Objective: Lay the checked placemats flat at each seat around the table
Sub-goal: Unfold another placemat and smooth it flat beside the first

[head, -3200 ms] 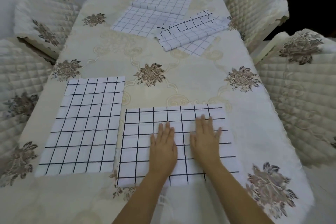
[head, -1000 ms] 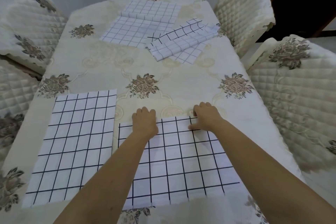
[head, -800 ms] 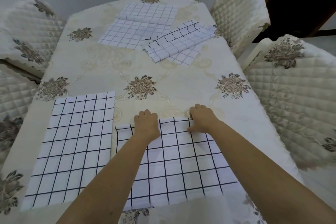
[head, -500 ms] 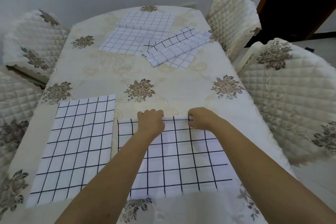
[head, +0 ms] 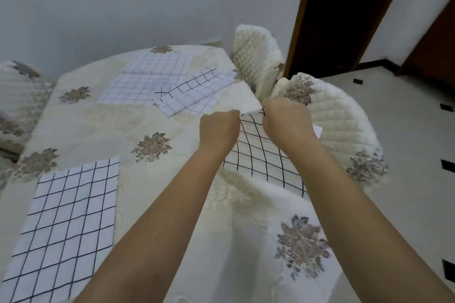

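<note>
My left hand (head: 219, 128) and my right hand (head: 286, 120) both grip the top edge of a white placemat with a black check (head: 261, 155). It hangs lifted off the table, over the right side. A second black-checked placemat (head: 66, 216) lies flat at the near left. At the far end a thin-checked placemat (head: 145, 79) lies with a fold across it. A folded pile of placemats (head: 194, 93) rests beside it, partly on top of it.
The table (head: 98, 125) wears a cream cloth with brown flower motifs. Quilted cream chairs stand at the right (head: 339, 125), far right (head: 256, 54) and left (head: 17, 96). A dark doorway (head: 344, 7) and tiled floor (head: 406, 155) lie to the right.
Both hands took hold of the near placemat's far edge and lifted it off the table toward the right. My view swung up and to the right.
</note>
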Available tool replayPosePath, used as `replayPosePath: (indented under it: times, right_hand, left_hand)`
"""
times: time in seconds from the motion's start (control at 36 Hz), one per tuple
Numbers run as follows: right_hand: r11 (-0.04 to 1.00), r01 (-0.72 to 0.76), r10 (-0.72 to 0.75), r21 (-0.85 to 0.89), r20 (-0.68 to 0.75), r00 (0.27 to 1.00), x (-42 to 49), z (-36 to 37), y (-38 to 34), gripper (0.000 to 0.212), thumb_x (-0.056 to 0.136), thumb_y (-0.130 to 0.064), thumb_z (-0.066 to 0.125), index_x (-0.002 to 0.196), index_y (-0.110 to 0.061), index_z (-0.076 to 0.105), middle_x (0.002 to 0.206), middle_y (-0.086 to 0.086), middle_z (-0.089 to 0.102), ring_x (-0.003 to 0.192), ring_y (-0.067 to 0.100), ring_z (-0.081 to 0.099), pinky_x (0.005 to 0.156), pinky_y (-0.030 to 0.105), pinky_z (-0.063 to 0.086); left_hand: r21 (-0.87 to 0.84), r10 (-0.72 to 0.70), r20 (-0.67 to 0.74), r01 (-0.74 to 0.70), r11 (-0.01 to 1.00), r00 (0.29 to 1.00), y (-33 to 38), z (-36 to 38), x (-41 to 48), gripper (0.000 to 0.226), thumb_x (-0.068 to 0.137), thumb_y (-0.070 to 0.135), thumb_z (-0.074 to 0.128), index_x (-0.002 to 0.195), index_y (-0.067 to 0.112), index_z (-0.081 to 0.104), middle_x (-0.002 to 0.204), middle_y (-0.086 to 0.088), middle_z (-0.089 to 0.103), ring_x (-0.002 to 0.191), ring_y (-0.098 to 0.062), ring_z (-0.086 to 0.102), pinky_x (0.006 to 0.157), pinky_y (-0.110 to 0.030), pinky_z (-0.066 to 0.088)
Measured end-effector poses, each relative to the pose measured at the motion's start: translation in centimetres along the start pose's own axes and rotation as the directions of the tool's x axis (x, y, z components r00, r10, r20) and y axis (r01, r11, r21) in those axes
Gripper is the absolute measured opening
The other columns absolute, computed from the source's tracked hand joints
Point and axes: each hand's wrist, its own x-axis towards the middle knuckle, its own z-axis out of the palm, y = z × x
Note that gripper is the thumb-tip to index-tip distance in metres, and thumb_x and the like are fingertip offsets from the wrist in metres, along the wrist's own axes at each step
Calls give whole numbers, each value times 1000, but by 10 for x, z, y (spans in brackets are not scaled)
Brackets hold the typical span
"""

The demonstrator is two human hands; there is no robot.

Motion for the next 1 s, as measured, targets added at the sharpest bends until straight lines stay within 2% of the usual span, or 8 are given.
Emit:
replayPosePath:
  times: [0.17,0.25,0.31,0.44,0.61,0.72,0.89,1.0]
  right_hand:
    - [996,92,-85,14,-274,958,-24,-11,-20,39,25,3,82,46,-10,51,46,6,48,32,24,44,50,13,0]
    - [978,186,-164,94,-204,965,-40,11,-42,43,16,-4,84,45,-12,53,45,3,48,30,22,44,46,15,12]
    - [965,211,-194,155,-123,973,-48,33,-58,44,13,-4,83,45,-13,54,45,2,49,29,20,44,45,17,14]
    - [939,280,-322,198,226,920,-71,75,-86,25,78,3,56,103,-1,56,101,16,56,84,31,60,59,32,30]
    - [929,234,-345,286,444,827,-100,119,-107,35,87,5,43,121,-2,47,114,16,47,92,32,56,65,33,32]
    - [921,222,-362,320,491,792,-111,136,-114,41,87,6,44,126,-3,44,101,14,42,72,27,43,56,34,30]
    - [919,143,-332,367,525,784,-114,143,-127,37,86,8,44,121,-1,45,76,9,29,59,22,36,51,31,28]
    - [916,111,-319,385,534,783,-114,151,-131,36,86,7,44,122,0,46,93,15,41,72,23,38,62,32,32]
  left_hand:
    - [-598,-254,29,220,771,967,10,-18,-10,34,93,4,40,115,14,64,118,3,64,106,-11,57,84,-11,37]
    - [-731,-370,180,376,569,911,-5,-17,-27,40,90,0,36,115,16,63,111,9,60,87,2,55,76,-2,39]
    - [-776,-429,284,468,422,858,-20,-9,-40,40,92,3,35,114,19,64,110,7,61,87,-4,56,83,-17,44]
    - [-656,-471,577,722,218,667,-55,19,-77,30,97,19,41,120,21,60,111,3,58,100,-21,55,89,-36,46]
    - [-492,-456,692,828,270,560,-80,54,-120,49,91,3,42,137,17,43,134,-14,45,91,-24,55,74,-30,49]
    - [-446,-446,680,811,379,582,-89,67,-138,58,83,-6,40,138,14,43,143,-12,42,128,-32,43,105,-46,40]
    - [-403,-397,653,740,538,645,-89,70,-136,62,82,-14,33,139,11,41,149,-6,34,138,-21,29,113,-31,24]
    - [-377,-373,659,716,587,653,-92,73,-136,65,81,-16,32,139,11,42,151,-6,32,140,-20,26,115,-31,21]
